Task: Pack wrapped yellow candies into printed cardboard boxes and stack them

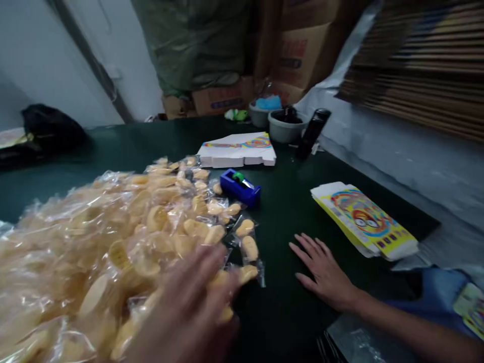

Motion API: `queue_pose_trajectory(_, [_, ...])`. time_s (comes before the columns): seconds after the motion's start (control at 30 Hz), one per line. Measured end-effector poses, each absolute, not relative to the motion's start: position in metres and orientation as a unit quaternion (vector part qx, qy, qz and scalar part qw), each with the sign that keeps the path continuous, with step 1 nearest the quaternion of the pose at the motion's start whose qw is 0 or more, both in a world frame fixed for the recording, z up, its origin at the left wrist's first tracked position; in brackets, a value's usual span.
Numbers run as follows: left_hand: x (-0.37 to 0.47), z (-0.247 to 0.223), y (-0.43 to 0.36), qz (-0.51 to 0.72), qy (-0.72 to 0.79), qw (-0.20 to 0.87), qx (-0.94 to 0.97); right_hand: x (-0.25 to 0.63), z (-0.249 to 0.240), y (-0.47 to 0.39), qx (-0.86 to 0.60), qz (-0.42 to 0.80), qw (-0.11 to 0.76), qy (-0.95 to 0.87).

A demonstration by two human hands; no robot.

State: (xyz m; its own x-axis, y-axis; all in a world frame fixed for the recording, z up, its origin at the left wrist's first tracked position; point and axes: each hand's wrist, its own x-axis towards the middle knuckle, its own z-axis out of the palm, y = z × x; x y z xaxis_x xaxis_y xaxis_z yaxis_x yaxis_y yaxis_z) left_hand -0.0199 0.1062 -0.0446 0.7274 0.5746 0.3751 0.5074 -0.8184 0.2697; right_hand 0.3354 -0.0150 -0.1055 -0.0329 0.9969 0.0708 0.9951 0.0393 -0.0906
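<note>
At near left, holding the left hand (189, 305) over a heap of plastic-wrapped yellow pieces (145, 227); too blurred to tell whether pinching any; resting the right hand (321, 275), with spread fingers, on the dark green table (282, 212), left of a printed yellow box (363, 217); seeing farther off a blue tape dispenser (238, 188), then 2 grey bowls (284, 132).

The table (280, 217) is viewed from above by one head-worn camera, faced forward and down; the left hand (189, 302) and right hand (325, 275) are caught close, below, the boxes (306, 55) farther off, at the top.
</note>
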Motion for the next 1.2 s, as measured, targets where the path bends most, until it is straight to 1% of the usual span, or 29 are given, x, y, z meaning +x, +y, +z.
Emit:
queue_pose_trajectory(0.03, [-0.006, -0.047, 0.091, 0.228, 0.244, 0.042, 0.942, 0.331, -0.099, -0.014, -0.701, 0.025, 0.057, -0.711])
queue_pose_trajectory(0.1, [0.009, -0.06, 0.069, 0.232, 0.195, -0.036, 0.952, 0.316, -0.084, -0.008, -0.703, 0.061, 0.06, -0.706])
queue_pose_trajectory(0.17, [0.012, -0.08, 0.067, 0.229, 0.22, -0.084, 0.944, 0.289, -0.072, 0.005, -0.664, 0.079, 0.072, -0.74])
queue_pose_trajectory(0.3, [-0.005, -0.116, 0.107, 0.217, 0.162, -0.087, 0.959, 0.225, -0.063, 0.052, -0.636, 0.058, 0.067, -0.767])
queue_pose_trajectory(0.4, [-0.022, -0.125, 0.131, 0.218, 0.152, -0.099, 0.959, 0.205, -0.047, 0.064, -0.628, 0.051, 0.053, -0.775])
queue_pose_trajectory(0.5, [-0.026, -0.122, 0.129, 0.216, 0.159, -0.113, 0.957, 0.252, -0.012, 0.034, -0.645, 0.048, 0.061, -0.76])
queue_pose_trajectory(0.57, [-0.019, -0.112, 0.116, 0.229, 0.166, -0.113, 0.952, 0.315, 0.014, 0.004, -0.746, 0.048, 0.088, -0.658])
queue_pose_trajectory(0.63, [-0.006, -0.096, 0.095, 0.256, 0.165, -0.11, 0.946, 0.384, 0.034, -0.021, -0.832, 0.026, 0.085, -0.547])
queue_pose_trajectory(0.7, [0.011, -0.075, 0.069, 0.284, 0.152, -0.11, 0.94, 0.438, 0.039, -0.034, -0.887, 0.04, 0.062, -0.457])
queue_pose_trajectory(0.77, [0.032, -0.055, 0.042, 0.297, 0.13, -0.107, 0.94, 0.471, 0.032, -0.036, -0.91, 0.057, 0.047, -0.408])
queue_pose_trajectory(0.87, [0.069, -0.037, 0.009, 0.317, 0.113, -0.072, 0.939, 0.486, 0.014, -0.029, -0.917, 0.072, 0.045, -0.39])
queue_pose_trajectory(0.93, [0.096, -0.035, -0.005, 0.333, 0.124, -0.024, 0.934, 0.488, 0.008, -0.023, -0.913, 0.085, 0.05, -0.396])
queue_pose_trajectory(1.1, [0.157, -0.052, -0.023, 0.334, 0.139, 0.124, 0.924, 0.502, 0.018, -0.006, -0.888, 0.164, 0.066, -0.424])
queue_pose_trajectory(1.2, [0.18, -0.059, -0.029, 0.333, 0.135, 0.195, 0.913, 0.509, 0.027, -0.005, -0.871, 0.206, 0.097, -0.435])
